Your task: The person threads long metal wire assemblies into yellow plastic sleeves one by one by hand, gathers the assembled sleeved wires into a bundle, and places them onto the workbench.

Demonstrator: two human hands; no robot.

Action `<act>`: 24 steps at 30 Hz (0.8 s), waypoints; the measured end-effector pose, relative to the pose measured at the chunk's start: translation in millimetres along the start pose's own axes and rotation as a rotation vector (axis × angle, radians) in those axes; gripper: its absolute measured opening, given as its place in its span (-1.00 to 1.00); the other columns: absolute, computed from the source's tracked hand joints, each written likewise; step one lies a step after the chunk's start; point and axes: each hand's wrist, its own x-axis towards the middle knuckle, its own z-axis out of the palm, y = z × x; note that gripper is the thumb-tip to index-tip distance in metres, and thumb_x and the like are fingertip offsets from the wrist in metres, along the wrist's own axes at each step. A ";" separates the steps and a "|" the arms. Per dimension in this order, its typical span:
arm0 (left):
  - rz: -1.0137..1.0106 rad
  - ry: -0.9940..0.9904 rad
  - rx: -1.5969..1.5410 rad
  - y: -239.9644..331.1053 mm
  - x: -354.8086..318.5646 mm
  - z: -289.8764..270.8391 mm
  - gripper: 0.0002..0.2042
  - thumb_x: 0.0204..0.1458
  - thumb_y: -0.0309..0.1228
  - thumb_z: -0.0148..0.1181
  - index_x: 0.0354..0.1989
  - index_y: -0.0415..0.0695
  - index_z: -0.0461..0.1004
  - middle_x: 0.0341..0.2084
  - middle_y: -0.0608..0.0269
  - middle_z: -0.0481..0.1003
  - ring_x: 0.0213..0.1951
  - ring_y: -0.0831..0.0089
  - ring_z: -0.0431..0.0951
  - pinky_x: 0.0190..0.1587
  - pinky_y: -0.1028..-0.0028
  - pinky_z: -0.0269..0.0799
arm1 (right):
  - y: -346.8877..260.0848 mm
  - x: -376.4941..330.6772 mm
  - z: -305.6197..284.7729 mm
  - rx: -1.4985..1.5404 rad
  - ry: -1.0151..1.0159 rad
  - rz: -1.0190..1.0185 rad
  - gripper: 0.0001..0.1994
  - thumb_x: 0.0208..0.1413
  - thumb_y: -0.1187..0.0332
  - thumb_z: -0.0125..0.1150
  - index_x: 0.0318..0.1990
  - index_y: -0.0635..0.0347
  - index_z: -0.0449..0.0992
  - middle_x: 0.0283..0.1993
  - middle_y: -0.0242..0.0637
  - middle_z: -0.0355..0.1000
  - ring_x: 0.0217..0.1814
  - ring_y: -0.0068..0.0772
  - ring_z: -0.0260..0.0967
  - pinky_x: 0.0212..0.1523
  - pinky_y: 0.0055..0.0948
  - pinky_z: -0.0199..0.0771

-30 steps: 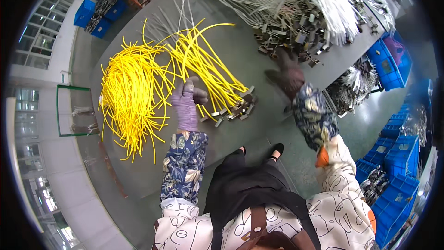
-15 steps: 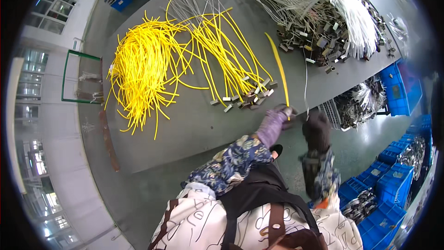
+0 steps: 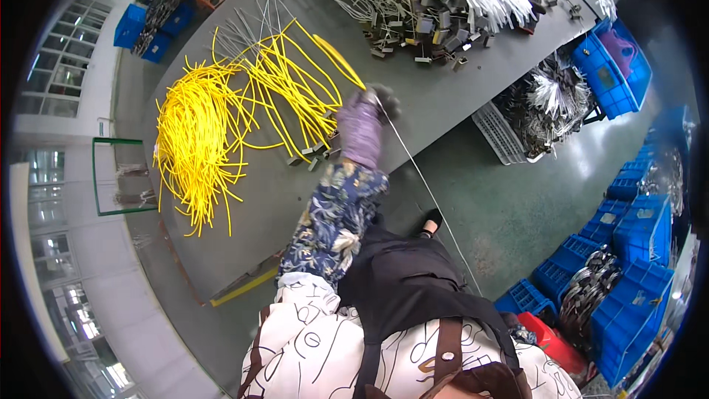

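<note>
My left hand [image 3: 362, 129], in a purple glove with dark fingertips, reaches over the table and is closed on the lower end of a yellow tube [image 3: 341, 61]. A thin pale wire [image 3: 428, 191] runs taut from its fingers down to the lower right, past my apron. My right hand is out of view; only a bit of dark patterned sleeve [image 3: 521, 331] shows low on the right. Just left of my left hand lie wires covered in yellow tubing [image 3: 284, 89], with small metal blocks [image 3: 316, 154] at their near ends.
A large bundle of yellow tubes [image 3: 193, 144] lies on the grey table [image 3: 258, 177]. At the back is a heap of wires with metal blocks [image 3: 436, 26]. A grey crate [image 3: 504, 133] and a blue bin [image 3: 617, 66] stand off the right edge; more blue crates [image 3: 634, 314] line the floor.
My left hand has moved farther over the table with the yellow tube. My right hand has drawn back out of view, and the wire now stretches long between them. The view has shifted.
</note>
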 end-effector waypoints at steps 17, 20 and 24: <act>-0.048 -0.008 0.020 50.2 -6.7 0.7 -0.80 0.18 -0.33 -0.05 -0.20 -0.23 0.35 -0.41 0.05 0.52 -0.51 0.38 0.55 -0.51 0.45 0.55 | -14.4 3.4 -31.6 0.132 0.128 -0.029 -0.64 -0.21 0.23 0.23 -0.17 0.07 0.56 -0.16 -0.16 0.51 -0.10 -0.14 0.46 -0.08 -0.31 0.44; -0.078 -0.044 -0.070 29.4 -11.3 -28.7 -0.79 0.17 -0.33 -0.03 -0.21 -0.24 0.37 -0.38 0.02 0.52 -0.46 0.31 0.56 -0.40 0.33 0.57 | -13.1 -3.0 -35.8 0.126 0.123 -0.012 -0.65 -0.21 0.23 0.23 -0.17 0.07 0.56 -0.16 -0.16 0.51 -0.10 -0.14 0.46 -0.08 -0.31 0.45; -0.139 -0.017 -0.188 9.0 -26.7 -42.9 -0.79 0.16 -0.30 -0.01 -0.21 -0.20 0.41 -0.33 0.02 0.52 -0.38 0.26 0.56 -0.34 0.25 0.56 | -16.4 -4.2 -40.4 0.128 0.118 -0.004 -0.65 -0.21 0.24 0.22 -0.18 0.07 0.56 -0.17 -0.16 0.51 -0.11 -0.14 0.46 -0.09 -0.30 0.45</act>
